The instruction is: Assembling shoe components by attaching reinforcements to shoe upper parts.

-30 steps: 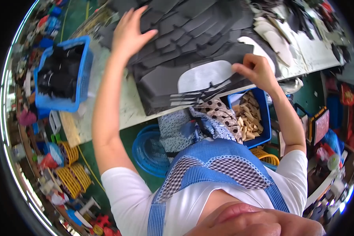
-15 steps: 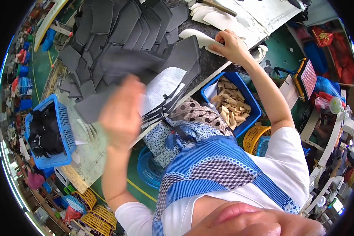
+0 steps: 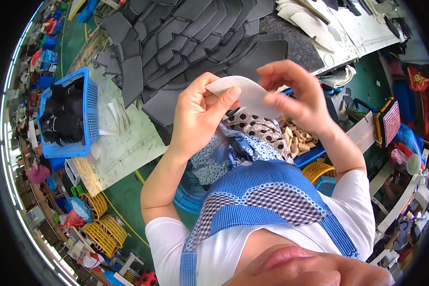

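Both my hands hold one thin white curved piece [image 3: 249,95] up in front of my chest. My left hand [image 3: 198,117] pinches its left end between thumb and fingers. My right hand [image 3: 298,95] grips its right end, fingers curled over the top edge. Behind the hands, a large heap of overlapping dark grey cut pieces [image 3: 186,43] covers the worktable [image 3: 124,152]. Under my right wrist, a blue bin of small tan pieces [image 3: 298,138] shows partly.
A blue basket of black items [image 3: 66,119] stands at the table's left end. White cut pieces [image 3: 310,21] lie at the far right of the table. Yellow baskets [image 3: 102,229] and clutter sit on the green floor at the left; a blue basket [image 3: 190,200] is below the table edge.
My left hand came back from the grey heap and joined my right hand at my chest. The white piece, lying on the table before, is now lifted and held by both hands.
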Tool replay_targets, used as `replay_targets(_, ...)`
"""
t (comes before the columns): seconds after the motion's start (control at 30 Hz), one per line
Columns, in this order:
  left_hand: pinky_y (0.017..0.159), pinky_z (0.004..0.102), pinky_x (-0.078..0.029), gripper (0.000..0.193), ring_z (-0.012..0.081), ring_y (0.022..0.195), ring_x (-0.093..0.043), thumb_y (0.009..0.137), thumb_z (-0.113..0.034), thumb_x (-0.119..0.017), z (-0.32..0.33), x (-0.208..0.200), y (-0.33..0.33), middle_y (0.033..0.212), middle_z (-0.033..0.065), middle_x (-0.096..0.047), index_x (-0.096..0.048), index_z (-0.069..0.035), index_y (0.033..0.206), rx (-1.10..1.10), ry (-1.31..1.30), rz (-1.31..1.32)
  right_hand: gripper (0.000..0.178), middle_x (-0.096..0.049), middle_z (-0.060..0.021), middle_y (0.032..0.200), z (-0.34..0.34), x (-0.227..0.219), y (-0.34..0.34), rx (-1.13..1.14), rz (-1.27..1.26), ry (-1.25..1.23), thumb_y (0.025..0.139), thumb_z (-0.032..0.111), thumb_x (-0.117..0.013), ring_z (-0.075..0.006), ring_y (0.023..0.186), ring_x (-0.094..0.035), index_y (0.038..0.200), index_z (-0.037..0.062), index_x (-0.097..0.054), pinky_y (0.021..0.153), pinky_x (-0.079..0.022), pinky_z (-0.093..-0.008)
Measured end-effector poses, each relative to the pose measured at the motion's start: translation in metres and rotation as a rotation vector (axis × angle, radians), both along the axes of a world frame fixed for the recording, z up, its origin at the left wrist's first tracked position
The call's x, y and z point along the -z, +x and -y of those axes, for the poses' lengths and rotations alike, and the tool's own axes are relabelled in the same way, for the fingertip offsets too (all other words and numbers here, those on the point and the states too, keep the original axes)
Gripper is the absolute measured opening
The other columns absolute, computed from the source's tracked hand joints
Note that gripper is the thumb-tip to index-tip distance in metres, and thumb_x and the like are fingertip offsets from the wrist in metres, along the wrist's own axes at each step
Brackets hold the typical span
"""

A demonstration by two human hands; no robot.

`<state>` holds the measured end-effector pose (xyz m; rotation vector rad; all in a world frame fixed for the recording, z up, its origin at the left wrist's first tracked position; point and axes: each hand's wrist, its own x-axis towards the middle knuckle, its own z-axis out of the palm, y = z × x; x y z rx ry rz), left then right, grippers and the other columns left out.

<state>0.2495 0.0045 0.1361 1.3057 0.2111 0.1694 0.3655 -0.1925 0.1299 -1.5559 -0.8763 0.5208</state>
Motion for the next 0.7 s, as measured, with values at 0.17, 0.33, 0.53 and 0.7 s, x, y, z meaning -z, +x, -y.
replay_targets(0.17, 0.074, 0.0244, -0.056, 0.017, 0.0087, 0.082, -0.066, 0.092, -0.011, -0.07, 0.001, 0.005, -0.009, 0.09, 0.0046, -0.068, -0.058, -0.001, 0.097, 0.091, 0.075, -0.077, 0.015, -0.066, -0.002, 0.079, -0.019, -0.012, 0.005, -0.23, -0.363, -0.143, 0.089, 0.009, -0.064, -0.0057, 0.073, -0.06, 0.096, -0.0037, -0.067, 0.066, -0.049, -0.0216)
replay_targets(0.33, 0.07, 0.026, -0.056, 0.022, 0.01, 0.08, -0.066, 0.087, -0.01, -0.076, -0.007, -0.005, -0.012, 0.088, 0.0074, -0.068, -0.059, -0.004, 0.1, 0.391, -0.115, -0.128, 0.012, -0.063, -0.001, 0.067, -0.018, -0.027, 0.008, -0.53, -0.267, -0.255, 0.084, 0.009, -0.062, -0.0048, 0.06, -0.058, 0.082, -0.001, -0.067, 0.053, -0.046, -0.0203)
replay_targets(0.53, 0.073, 0.0305, -0.053, 0.045, 0.0194, 0.087, -0.062, 0.072, -0.008, -0.083, -0.006, -0.007, -0.007, 0.109, 0.0082, -0.063, -0.062, -0.004, 0.112, 0.291, 0.726, 0.457, 0.02, -0.061, -0.003, 0.06, -0.01, -0.009, -0.011, -0.488, -0.762, -0.121, 0.083, 0.013, -0.054, -0.0068, 0.047, -0.056, 0.079, -0.0027, -0.066, 0.041, -0.04, -0.02)
replay_targets(0.7, 0.086, 0.0381, -0.053, 0.012, 0.0209, 0.097, -0.066, 0.071, -0.006, -0.073, 0.009, -0.012, -0.05, 0.109, 0.0015, -0.069, -0.064, -0.01, 0.077, 0.118, 1.323, 0.921, 0.026, -0.062, -0.0038, 0.061, 0.017, 0.054, -0.011, 0.37, -0.99, 0.164, 0.084, 0.028, -0.061, -0.0097, 0.039, -0.05, 0.093, 0.0033, -0.065, 0.038, -0.041, -0.0217)
